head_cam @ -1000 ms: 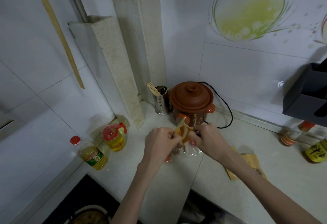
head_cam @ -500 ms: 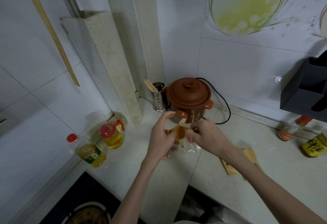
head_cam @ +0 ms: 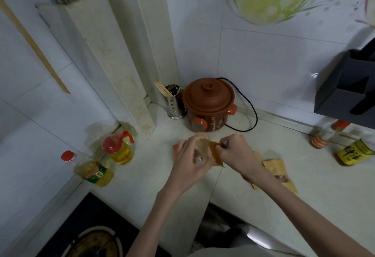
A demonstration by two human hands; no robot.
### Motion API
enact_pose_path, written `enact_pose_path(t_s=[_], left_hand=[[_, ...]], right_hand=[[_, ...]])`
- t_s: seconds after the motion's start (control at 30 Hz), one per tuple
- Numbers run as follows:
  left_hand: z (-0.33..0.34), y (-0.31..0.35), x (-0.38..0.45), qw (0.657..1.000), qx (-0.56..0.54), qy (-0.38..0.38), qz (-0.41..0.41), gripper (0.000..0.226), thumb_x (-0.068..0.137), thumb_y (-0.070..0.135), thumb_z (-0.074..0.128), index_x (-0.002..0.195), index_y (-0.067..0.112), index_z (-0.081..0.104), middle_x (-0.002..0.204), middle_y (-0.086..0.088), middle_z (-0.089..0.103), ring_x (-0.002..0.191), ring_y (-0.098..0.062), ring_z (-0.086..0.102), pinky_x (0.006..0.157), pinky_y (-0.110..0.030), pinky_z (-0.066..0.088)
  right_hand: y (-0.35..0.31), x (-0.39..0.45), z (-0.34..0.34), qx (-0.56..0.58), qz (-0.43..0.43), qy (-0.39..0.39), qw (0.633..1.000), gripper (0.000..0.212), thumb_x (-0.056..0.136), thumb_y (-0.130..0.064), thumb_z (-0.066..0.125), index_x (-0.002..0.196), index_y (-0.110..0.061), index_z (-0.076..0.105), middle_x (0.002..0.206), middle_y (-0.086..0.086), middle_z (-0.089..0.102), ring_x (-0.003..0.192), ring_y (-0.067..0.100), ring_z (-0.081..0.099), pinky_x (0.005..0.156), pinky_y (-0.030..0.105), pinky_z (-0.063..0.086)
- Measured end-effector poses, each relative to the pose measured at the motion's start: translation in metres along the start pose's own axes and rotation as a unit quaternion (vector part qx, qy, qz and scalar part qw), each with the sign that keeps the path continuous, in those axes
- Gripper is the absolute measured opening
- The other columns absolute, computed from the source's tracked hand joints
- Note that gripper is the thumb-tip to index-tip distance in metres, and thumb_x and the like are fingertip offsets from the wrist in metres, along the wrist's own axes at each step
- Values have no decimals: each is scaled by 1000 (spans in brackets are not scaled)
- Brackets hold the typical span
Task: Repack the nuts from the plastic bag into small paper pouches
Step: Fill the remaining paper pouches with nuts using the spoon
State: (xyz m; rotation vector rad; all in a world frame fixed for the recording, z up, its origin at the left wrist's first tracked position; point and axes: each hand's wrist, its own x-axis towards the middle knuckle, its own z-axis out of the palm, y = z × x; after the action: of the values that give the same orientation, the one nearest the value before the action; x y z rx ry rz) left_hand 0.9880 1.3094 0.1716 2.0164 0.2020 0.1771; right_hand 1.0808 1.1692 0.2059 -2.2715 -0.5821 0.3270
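The pale speckled stone table (head_cam: 142, 175) fills the corner, and the round brown glazed clay pot (head_cam: 209, 104) with its domed lid stands at the back of it. In front of the pot, the left hand (head_cam: 190, 161) curls round a thin clear crinkled plastic bag (head_cam: 199, 154), its grip clamped on the film, probably to steady the mouth. Just to the right of that, still before the pot, the right hand (head_cam: 237, 153) pinches a small flat amber-brown paper pouch (head_cam: 216, 154), likely holding it open beside the bag for filling. Right of the pot and nearer, more flat tan paper pouches (head_cam: 274, 167) lie on the table. Reddish nuts (head_cam: 197, 153) show dimly through the bag.
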Motion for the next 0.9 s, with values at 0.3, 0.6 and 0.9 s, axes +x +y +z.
enact_pose_path(t_s=[0.3,0.6,0.9], left_hand=[[51,-28,5,998,53,37,6,91,58,45,82,131,33,29,128,9,41,118,-14,48,92,-26,49],[90,-66,-11,970,-62,108,-208,41,75,3,67,92,40,61,84,19,68,79,4,64,67,-10,48],[84,-105,-12,903,-83,130,-400,30,75,21,71,104,19,63,92,-2,68,84,-18,64,71,-32,50]], right_hand=[[36,4,14,35,74,-45,996,35,78,-12,56,46,-15,43,39,-10,40,33,6,41,35,15,29],[101,5,15,46,162,-87,982,33,101,-27,33,83,-13,56,73,3,55,35,-5,51,25,17,32],[161,28,13,-10,136,-127,983,35,100,-24,37,70,-18,53,81,6,53,62,19,57,57,32,52]])
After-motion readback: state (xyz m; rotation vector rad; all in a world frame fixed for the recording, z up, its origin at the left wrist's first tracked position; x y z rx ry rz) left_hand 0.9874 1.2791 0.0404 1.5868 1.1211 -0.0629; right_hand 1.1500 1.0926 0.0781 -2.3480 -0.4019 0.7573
